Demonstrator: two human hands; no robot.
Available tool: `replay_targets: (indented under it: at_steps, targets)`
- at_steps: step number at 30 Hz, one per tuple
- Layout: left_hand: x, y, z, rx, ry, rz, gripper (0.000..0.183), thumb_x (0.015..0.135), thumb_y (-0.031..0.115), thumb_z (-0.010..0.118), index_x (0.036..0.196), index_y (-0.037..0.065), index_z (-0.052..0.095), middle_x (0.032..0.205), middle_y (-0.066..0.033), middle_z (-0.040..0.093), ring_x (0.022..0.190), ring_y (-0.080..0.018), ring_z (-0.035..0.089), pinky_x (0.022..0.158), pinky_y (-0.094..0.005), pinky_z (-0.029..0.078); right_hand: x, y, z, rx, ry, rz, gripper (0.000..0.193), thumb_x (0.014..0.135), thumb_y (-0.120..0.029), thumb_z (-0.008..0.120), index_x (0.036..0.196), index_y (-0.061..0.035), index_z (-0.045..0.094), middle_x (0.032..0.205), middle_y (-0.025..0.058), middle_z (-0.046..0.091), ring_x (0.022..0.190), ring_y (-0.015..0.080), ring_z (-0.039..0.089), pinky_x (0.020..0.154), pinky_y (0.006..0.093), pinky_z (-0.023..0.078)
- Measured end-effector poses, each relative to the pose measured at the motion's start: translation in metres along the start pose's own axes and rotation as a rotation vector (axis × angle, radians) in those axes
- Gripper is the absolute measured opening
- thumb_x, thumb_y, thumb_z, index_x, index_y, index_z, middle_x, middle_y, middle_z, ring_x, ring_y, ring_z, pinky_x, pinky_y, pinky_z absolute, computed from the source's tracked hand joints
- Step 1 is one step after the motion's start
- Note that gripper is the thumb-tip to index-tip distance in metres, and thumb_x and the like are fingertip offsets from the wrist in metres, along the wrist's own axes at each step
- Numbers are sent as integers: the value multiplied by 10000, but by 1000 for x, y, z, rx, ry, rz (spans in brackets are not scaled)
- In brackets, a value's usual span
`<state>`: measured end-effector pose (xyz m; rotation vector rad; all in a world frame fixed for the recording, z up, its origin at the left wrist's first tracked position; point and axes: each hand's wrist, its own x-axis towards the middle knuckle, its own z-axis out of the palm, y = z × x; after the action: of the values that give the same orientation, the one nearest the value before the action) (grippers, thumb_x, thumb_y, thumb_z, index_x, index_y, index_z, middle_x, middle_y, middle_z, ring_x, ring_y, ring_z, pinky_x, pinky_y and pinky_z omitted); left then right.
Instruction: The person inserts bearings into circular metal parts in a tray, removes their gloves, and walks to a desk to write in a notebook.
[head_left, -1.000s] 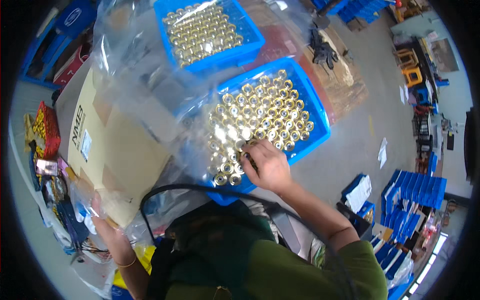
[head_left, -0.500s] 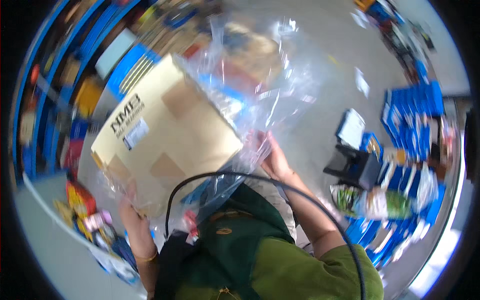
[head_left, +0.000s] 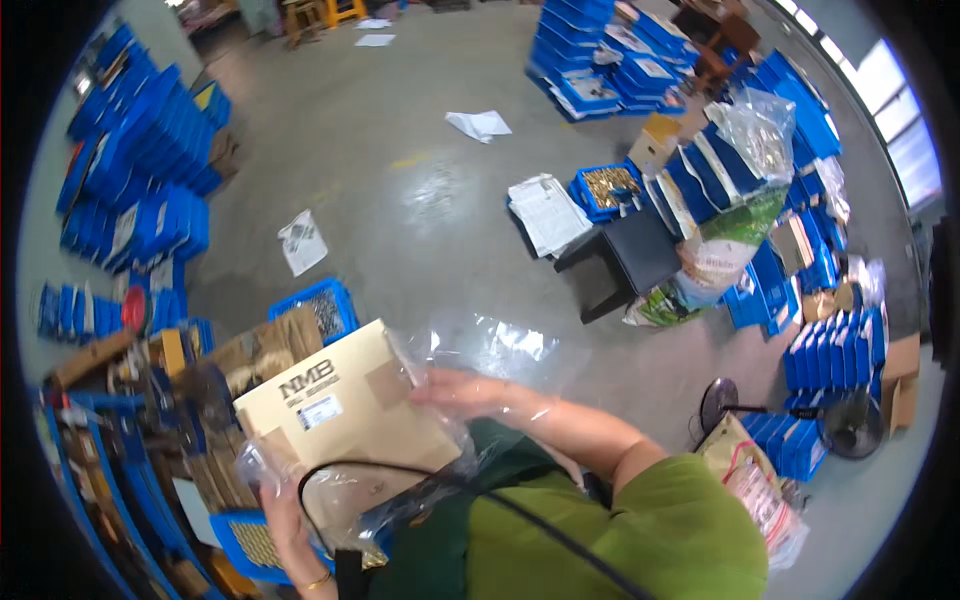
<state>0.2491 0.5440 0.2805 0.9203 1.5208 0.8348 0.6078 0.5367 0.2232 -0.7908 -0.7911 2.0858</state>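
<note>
A tan cardboard box [head_left: 375,430] with dark printing and a small white label is held in front of my body. Clear plastic bag film [head_left: 462,440] surrounds its sides and trails off to the right. My left hand [head_left: 284,520] grips the lower left edge of the box, the fingers partly hidden by it and the film. My right hand [head_left: 462,393] presses against the right side through the film, fingers together along the box's edge. A black cable [head_left: 400,468] crosses in front of the box.
Beside the box stand a blue bin of small metal parts [head_left: 325,310] and another blue bin [head_left: 238,545]. A black stool [head_left: 635,250], paper stack [head_left: 548,215] and stacked blue trays [head_left: 835,345] stand right. Blue bins [head_left: 145,235] line the left; loose paper [head_left: 302,243] lies on the floor.
The view has swung right, showing more floor and the stacked trays. The box sits lower in view, and the film that billowed above it now lies closer to its sides.
</note>
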Motion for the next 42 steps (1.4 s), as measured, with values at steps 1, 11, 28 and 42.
replay_targets:
  at_steps: [1, 11, 28, 42]
  targets:
    - [28, 14, 24, 30, -64, -21, 377, 831, -14, 585, 1201, 1, 517, 1076, -65, 589, 952, -143, 558, 808, -287, 471, -1, -32, -9, 86, 35, -25, 526, 907, -280, 610, 1338, -35, 434, 1224, 56, 558, 1109, 151, 522, 961, 306, 413]
    - [261, 175, 280, 259, -481, 89, 374, 844, -16, 564, 1214, -4, 508, 1052, -47, 604, 923, -146, 578, 824, -292, 468, 14, -189, -169, 243, 565, -231, 538, 871, -234, 651, 1321, -28, 440, 1216, 71, 567, 1069, 148, 553, 900, 292, 457]
    - [552, 386, 665, 470, -1736, -431, 620, 915, 384, 563, 1356, -19, 396, 1288, -179, 521, 1189, -274, 506, 992, -377, 406, -4, -300, -529, 1082, 1522, -1033, 471, 863, -178, 595, 1294, -60, 449, 1259, 109, 539, 1138, 262, 536, 961, 407, 451]
    - [607, 519, 1031, 757, -1361, -724, 500, 903, 354, 553, 1166, -72, 560, 1133, -163, 616, 1057, -232, 584, 935, -335, 439, -149, -426, -978, 1452, 1602, -1726, 396, 919, -245, 492, 1258, -41, 479, 1239, 139, 555, 1131, 319, 540, 973, 502, 431]
